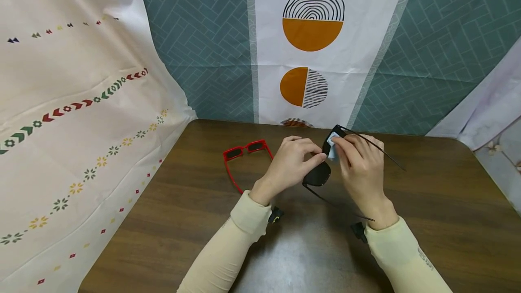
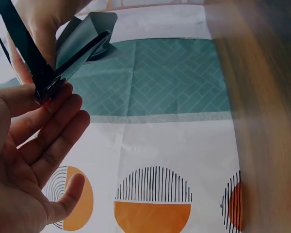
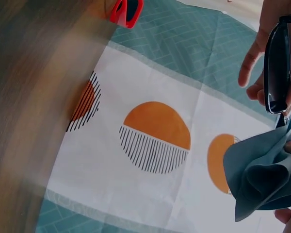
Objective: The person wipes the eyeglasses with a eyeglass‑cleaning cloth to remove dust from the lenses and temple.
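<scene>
A wood-grain table (image 1: 163, 220) with rounded far corners fills the lower part of the head view, a pale glare lying on its near middle. Behind it hangs a teal and white fabric backdrop (image 1: 370, 8), its teal parts lined in a brick-like pattern and its white band printed with circles, half orange and half black-lined. Cream fabric (image 1: 77, 85) drapes along the left side, printed with rows of small flowers, chevrons and diamonds; paler fabric (image 1: 484, 94) hangs at the right.

Red-framed sunglasses (image 1: 244, 148) lie on the table near its far edge, temples spread toward the person and partly hidden by the left hand (image 1: 291, 162).

Both forearms reach forward in cream sleeves (image 1: 252, 220), converging over the far half of the table. The left hand pinches black sunglasses (image 1: 317, 174) by the frame between thumb and fingers, the remaining fingers spread loosely. The sunglasses are held tilted above the table, both temples extending toward the right. The right hand (image 1: 362, 166), bent inward at the wrist, pinches a grey-blue cloth (image 3: 262, 170) at the farther lens. The two hands are near each other, with the sunglasses and cloth between them.
</scene>
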`<action>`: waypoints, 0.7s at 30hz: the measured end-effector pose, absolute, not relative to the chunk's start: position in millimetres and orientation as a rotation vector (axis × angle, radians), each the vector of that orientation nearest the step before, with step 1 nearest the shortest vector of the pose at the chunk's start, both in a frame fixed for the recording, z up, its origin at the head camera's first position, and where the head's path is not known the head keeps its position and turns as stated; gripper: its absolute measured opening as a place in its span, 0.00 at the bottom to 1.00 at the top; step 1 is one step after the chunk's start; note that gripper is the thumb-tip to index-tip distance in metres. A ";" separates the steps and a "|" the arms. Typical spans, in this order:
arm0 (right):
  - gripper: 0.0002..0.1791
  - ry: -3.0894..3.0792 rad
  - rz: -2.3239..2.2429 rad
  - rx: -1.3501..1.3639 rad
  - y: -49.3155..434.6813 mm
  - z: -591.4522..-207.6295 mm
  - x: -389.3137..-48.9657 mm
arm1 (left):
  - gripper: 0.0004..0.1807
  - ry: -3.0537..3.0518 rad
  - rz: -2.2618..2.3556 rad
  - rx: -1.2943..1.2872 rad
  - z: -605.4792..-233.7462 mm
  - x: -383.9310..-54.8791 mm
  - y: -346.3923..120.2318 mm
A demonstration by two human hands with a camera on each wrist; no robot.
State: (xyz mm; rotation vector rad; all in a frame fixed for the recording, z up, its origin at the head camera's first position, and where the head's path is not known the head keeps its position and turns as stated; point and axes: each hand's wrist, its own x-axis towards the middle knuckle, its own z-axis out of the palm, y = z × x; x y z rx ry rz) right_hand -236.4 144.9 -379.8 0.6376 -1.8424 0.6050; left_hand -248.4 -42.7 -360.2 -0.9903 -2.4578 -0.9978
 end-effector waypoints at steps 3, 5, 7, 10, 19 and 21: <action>0.08 -1.821 0.614 0.593 146.7 -378.8 -237.0 | 0.08 -2.455 -0.955 -0.999 -359.7 -248.2 -41.7; 0.08 -1.823 0.624 0.569 148.1 -377.6 -237.2 | 0.09 -2.455 -0.954 -0.995 -359.8 -248.6 -41.3; 0.07 -1.836 0.626 0.555 149.6 -376.4 -237.4 | 0.09 -2.455 -0.970 -0.992 -360.2 -249.2 -41.2; 0.06 -1.856 0.621 0.549 151.9 -375.0 -237.9 | 0.09 -2.447 -1.013 -0.986 -361.2 -250.6 -41.6; 0.06 -1.935 0.601 0.554 158.4 -375.1 -239.6 | 0.08 -2.384 -1.152 -0.928 -364.2 -254.5 -47.0; 0.06 -1.942 0.614 0.567 157.8 -375.8 -240.0 | 0.07 -2.371 -1.154 -0.918 -364.2 -254.7 -47.8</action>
